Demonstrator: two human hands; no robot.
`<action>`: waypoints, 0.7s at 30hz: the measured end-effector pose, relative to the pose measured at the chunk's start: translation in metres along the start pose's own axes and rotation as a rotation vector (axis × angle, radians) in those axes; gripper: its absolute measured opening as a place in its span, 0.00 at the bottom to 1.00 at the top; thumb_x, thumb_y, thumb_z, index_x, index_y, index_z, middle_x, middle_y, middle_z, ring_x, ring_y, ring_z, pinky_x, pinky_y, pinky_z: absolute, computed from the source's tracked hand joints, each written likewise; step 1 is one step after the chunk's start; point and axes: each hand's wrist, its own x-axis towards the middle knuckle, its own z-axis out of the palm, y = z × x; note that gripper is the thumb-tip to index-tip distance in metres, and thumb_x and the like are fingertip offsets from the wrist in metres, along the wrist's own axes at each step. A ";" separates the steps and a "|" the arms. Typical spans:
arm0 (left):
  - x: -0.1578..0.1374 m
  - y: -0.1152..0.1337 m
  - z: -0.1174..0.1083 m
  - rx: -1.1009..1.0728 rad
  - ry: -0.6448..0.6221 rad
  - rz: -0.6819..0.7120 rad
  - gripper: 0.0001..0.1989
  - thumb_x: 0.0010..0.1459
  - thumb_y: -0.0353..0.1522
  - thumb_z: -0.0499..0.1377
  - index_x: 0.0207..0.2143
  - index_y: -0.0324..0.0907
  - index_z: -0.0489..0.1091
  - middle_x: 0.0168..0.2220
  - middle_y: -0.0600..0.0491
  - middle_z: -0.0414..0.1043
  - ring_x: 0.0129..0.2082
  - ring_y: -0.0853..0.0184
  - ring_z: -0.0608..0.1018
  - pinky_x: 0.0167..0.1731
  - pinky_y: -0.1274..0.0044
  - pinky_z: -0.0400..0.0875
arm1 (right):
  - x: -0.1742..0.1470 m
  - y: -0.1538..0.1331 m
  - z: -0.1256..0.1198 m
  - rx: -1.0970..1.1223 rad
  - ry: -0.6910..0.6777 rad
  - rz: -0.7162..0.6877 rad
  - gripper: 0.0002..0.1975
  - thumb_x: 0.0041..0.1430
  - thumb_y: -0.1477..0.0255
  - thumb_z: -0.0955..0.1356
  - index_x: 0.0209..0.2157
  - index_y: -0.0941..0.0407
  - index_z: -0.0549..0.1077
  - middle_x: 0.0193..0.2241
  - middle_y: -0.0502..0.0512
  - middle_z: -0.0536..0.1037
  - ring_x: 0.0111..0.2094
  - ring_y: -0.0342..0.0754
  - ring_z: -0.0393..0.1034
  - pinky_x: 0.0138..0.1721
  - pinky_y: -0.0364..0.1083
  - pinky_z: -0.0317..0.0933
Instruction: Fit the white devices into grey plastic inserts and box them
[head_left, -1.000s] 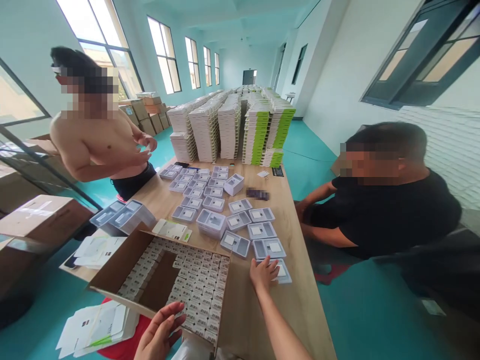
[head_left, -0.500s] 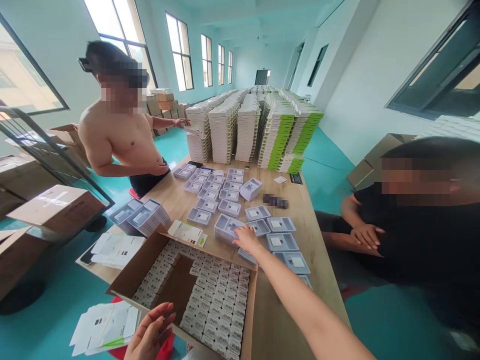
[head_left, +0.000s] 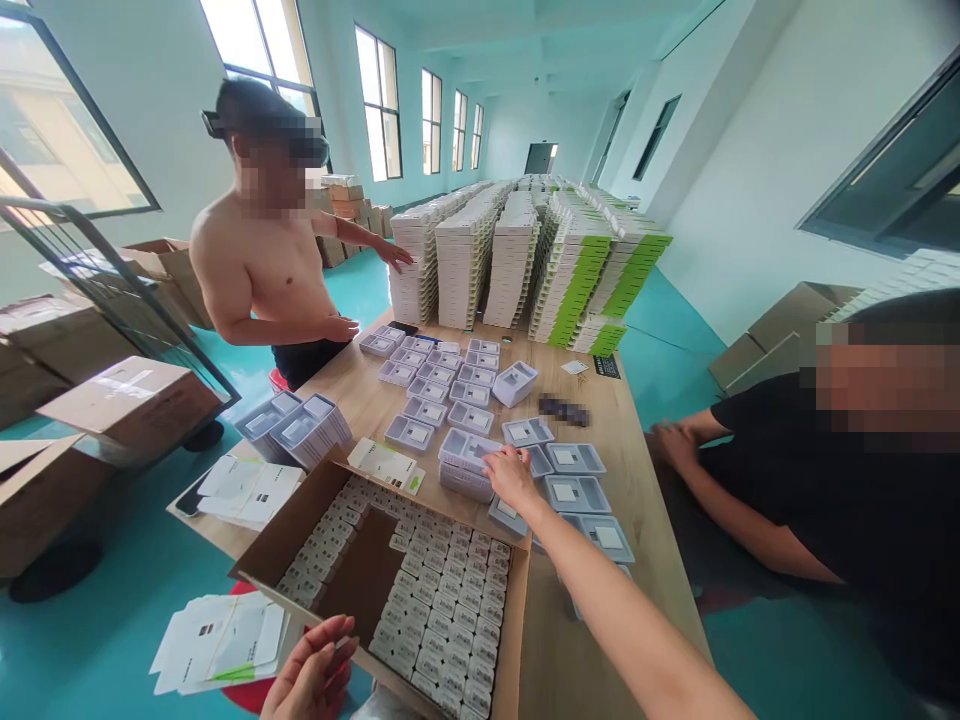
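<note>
- right hand (head_left: pixel 510 475) rests its fingers on the tray stack (head_left: pixel 466 462) mid-surface, not clearly gripping
- left hand (head_left: pixel 311 675) loose and open, just beside the cardboard box (head_left: pixel 517 640) at the near edge

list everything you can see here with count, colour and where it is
stack of trays: one short pile, pale grey, mid-table under the right hand
loose trays: many, pale grey with white inserts, spread in rows along the table
cardboard box: one, brown, open, near table end, filled with rows of small white packs around a bare gap
table: one, light wood, long
leaflet: one, white with green edge, by the box's far flap
packaging stacks: many, white, some green-edged, at the table's far end
cartons: several, brown, on the left
people: two, one standing left, one seated right
left hand: open, at the box's near edge
right hand: fingers on the stack of trays
</note>
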 end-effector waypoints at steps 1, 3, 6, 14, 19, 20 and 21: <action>0.001 0.001 0.002 -0.001 -0.010 0.000 0.20 0.44 0.38 0.74 0.41 0.45 0.80 0.47 0.45 0.85 0.55 0.45 0.80 0.49 0.64 0.78 | -0.002 -0.001 -0.004 0.017 0.033 0.007 0.13 0.69 0.65 0.70 0.50 0.56 0.76 0.55 0.58 0.76 0.56 0.56 0.71 0.59 0.62 0.64; 0.001 0.003 0.006 -0.013 -0.045 -0.015 0.20 0.46 0.38 0.72 0.42 0.44 0.79 0.48 0.44 0.84 0.55 0.46 0.81 0.50 0.64 0.77 | -0.010 -0.005 -0.013 0.061 0.107 0.007 0.13 0.69 0.66 0.69 0.51 0.55 0.75 0.54 0.58 0.77 0.56 0.57 0.70 0.59 0.63 0.62; -0.004 0.012 0.016 -0.065 -0.118 -0.098 0.26 0.50 0.38 0.70 0.52 0.43 0.75 0.50 0.41 0.83 0.53 0.48 0.82 0.48 0.66 0.77 | -0.042 -0.019 -0.029 0.152 0.187 -0.112 0.15 0.72 0.71 0.64 0.56 0.54 0.74 0.56 0.61 0.78 0.57 0.58 0.69 0.59 0.62 0.59; -0.038 0.038 0.026 -0.240 -0.471 -0.514 0.48 0.53 0.51 0.67 0.66 0.28 0.60 0.41 0.35 0.85 0.47 0.39 0.84 0.41 0.59 0.79 | -0.157 -0.103 -0.010 0.400 0.166 -0.896 0.14 0.74 0.74 0.62 0.53 0.49 0.74 0.58 0.52 0.79 0.52 0.45 0.75 0.57 0.48 0.59; -0.040 0.020 0.001 -0.264 -0.299 -0.409 0.52 0.36 0.43 0.75 0.62 0.27 0.65 0.38 0.38 0.86 0.52 0.33 0.81 0.48 0.56 0.78 | -0.165 -0.137 0.008 0.503 -0.064 -0.761 0.27 0.65 0.74 0.69 0.64 0.49 0.66 0.68 0.57 0.66 0.61 0.49 0.69 0.60 0.47 0.62; -0.040 0.019 0.000 -0.281 -0.271 -0.412 0.53 0.36 0.45 0.74 0.62 0.28 0.65 0.39 0.37 0.86 0.51 0.33 0.81 0.47 0.55 0.78 | -0.157 -0.142 0.009 0.477 -0.152 -0.626 0.33 0.63 0.77 0.69 0.68 0.49 0.62 0.70 0.57 0.63 0.65 0.50 0.66 0.62 0.47 0.61; -0.041 0.019 -0.001 -0.312 -0.252 -0.406 0.54 0.37 0.47 0.73 0.63 0.29 0.65 0.41 0.37 0.86 0.51 0.32 0.81 0.47 0.54 0.78 | -0.146 -0.147 0.012 0.437 -0.220 -0.494 0.36 0.62 0.80 0.67 0.69 0.49 0.59 0.69 0.58 0.64 0.65 0.51 0.65 0.63 0.47 0.60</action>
